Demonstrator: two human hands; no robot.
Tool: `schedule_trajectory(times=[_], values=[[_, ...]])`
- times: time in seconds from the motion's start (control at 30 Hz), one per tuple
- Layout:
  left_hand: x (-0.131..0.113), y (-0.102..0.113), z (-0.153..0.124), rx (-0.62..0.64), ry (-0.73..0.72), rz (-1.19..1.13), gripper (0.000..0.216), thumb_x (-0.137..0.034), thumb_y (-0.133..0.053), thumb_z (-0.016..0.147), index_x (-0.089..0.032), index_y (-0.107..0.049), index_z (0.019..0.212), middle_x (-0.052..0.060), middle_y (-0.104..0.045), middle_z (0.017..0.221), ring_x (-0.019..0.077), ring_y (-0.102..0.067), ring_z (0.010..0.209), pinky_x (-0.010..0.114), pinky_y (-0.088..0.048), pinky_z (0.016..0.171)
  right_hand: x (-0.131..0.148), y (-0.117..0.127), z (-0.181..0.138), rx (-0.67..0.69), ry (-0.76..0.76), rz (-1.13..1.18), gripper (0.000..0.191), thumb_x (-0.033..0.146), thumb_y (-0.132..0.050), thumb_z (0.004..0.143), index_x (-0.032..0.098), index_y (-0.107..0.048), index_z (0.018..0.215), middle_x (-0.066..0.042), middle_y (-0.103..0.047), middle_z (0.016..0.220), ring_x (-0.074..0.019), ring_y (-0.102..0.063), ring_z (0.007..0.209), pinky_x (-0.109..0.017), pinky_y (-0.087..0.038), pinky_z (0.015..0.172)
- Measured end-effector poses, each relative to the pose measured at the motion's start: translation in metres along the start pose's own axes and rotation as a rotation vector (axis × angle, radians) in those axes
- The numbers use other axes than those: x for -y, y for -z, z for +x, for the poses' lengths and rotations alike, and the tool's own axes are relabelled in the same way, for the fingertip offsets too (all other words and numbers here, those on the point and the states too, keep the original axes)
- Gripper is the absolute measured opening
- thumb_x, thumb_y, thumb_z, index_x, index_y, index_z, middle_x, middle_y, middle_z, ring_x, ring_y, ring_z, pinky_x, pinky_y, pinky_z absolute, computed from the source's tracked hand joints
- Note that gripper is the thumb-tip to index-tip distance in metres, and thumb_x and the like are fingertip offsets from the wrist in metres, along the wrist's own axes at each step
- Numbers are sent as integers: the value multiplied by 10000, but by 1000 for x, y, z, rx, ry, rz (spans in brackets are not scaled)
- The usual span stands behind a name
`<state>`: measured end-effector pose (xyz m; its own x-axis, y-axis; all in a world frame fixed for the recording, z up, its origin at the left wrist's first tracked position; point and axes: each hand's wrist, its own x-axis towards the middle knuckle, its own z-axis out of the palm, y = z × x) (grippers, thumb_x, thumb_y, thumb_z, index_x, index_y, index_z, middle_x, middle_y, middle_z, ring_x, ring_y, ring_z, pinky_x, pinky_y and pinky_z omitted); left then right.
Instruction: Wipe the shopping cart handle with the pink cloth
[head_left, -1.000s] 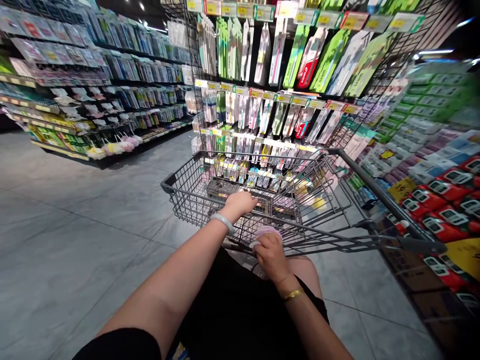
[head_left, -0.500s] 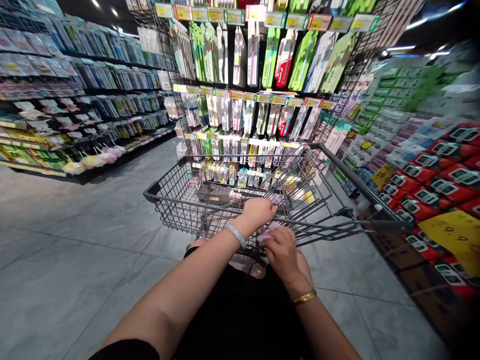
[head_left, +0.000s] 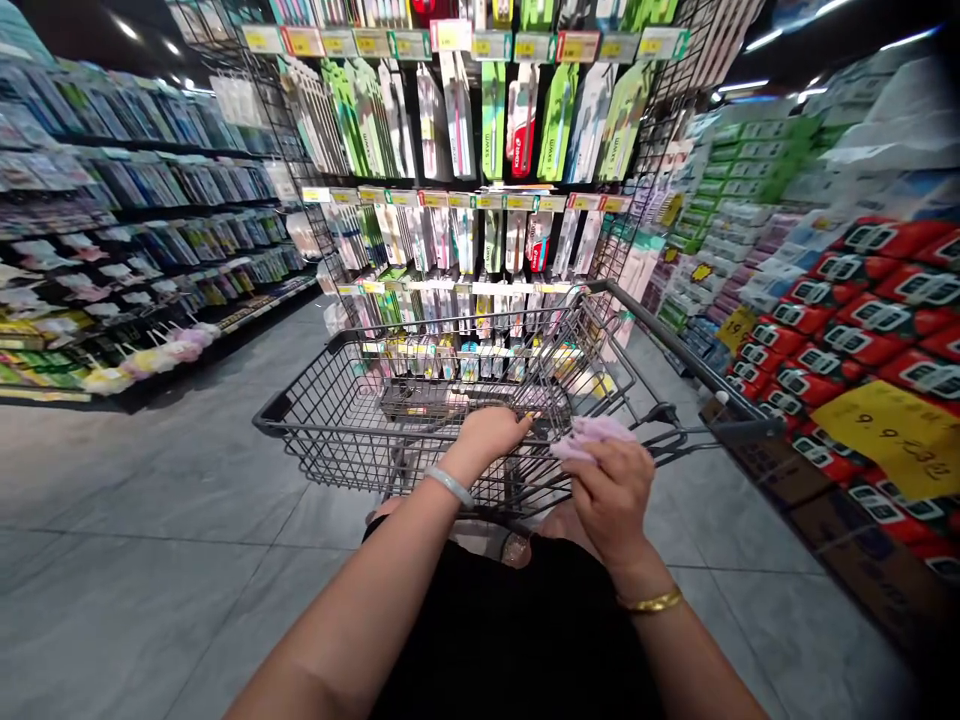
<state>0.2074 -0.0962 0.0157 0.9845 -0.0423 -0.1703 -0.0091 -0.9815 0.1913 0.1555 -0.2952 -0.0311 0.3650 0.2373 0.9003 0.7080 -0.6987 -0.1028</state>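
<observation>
A dark grey wire shopping cart (head_left: 330, 435) stands sideways right in front of me. My left hand (head_left: 491, 442), with a pale bangle at the wrist, is closed over the cart's near top rim; its fingertips are hidden behind the rim. Pinched in the fingers of my right hand (head_left: 616, 495) is a crumpled light-purple cloth (head_left: 596, 432). This hand is beside the near side of the cart, to the right of my left hand, and wears a gold bracelet.
Behind the cart rises a wire rack of packaged toothbrushes (head_left: 559, 120). Red packs (head_left: 847, 320) and a yellow price sign (head_left: 896, 435) line the right side. More shelves (head_left: 172, 190) run along the left. Grey tiled floor (head_left: 150, 490) lies around the cart.
My right hand has moved right, away from my left hand, and more of the purple cloth shows. My left hand stays on the rim. The view has shifted slightly to the right.
</observation>
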Motion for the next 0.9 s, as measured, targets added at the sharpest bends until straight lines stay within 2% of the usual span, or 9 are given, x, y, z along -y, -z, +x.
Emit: schedule_trajectory(times=[0.1,0.27,0.33,0.43,0.53,0.67,0.73,0.8,0.9], values=[[-1,1,-1,-6,-1,1,684,-635,-204,916,-201,-725,1007,140,-728,1078,295,-668,1027,380,-508,854,-11,-6,-6,1,56,-108,144,145,-652,819,277,-709,809,-8,-695,956,-239,-572,1016,-457,-375,957],[0,4,-3,4,9,-17,660,-635,-230,908,-204,-722,993,139,-725,1099,304,-666,1041,392,-510,859,-12,-19,-50,195,235,-130,190,175,-563,889,280,-706,822,0,-717,990,-227,-603,960,-437,-384,906],[1,5,-3,12,9,-17,656,-639,-234,904,-207,-722,973,134,-728,1094,307,-670,1036,395,-512,854,-13,-11,-48,206,219,-95,194,172,-561,891,274,-706,813,-3,-710,983,-229,-597,978,-440,-381,921],[2,5,-4,29,12,-20,668,-650,-225,901,-206,-719,970,137,-725,1103,313,-670,1040,396,-513,846,-20,7,-25,78,78,-108,155,166,-615,855,270,-716,797,-10,-692,951,-236,-573,1003,-454,-369,945],[2,5,-4,36,12,-22,673,-641,-209,908,-202,-714,983,140,-722,1111,313,-664,1053,393,-508,853,-25,11,-14,-5,-2,-177,130,168,-654,827,266,-715,767,-8,-681,927,-228,-558,1017,-448,-355,968],[1,7,-4,39,-1,-13,669,-640,-212,909,-203,-714,973,140,-726,1097,310,-665,1054,387,-504,854,-15,-1,-35,157,113,-130,174,157,-577,870,254,-712,818,-13,-696,937,-212,-557,1000,-434,-337,985],[1,8,-5,42,-5,-6,656,-637,-225,906,-204,-716,961,142,-730,1081,313,-674,1030,385,-510,830,-13,1,-37,218,124,-69,209,150,-539,888,252,-713,832,-16,-697,942,-203,-561,990,-420,-343,978],[1,9,-5,44,-10,0,645,-628,-231,905,-206,-717,937,143,-734,1059,315,-682,1005,384,-512,810,-17,14,-25,157,39,-66,202,158,-554,885,262,-719,829,-14,-693,956,-204,-558,1007,-416,-342,974],[1,8,-4,38,-20,-4,656,-643,-221,899,-206,-710,913,148,-733,1049,319,-680,995,390,-507,805,-32,38,1,-52,-94,-154,161,170,-622,851,269,-718,767,-17,-681,944,-216,-545,1025,-420,-339,962]])
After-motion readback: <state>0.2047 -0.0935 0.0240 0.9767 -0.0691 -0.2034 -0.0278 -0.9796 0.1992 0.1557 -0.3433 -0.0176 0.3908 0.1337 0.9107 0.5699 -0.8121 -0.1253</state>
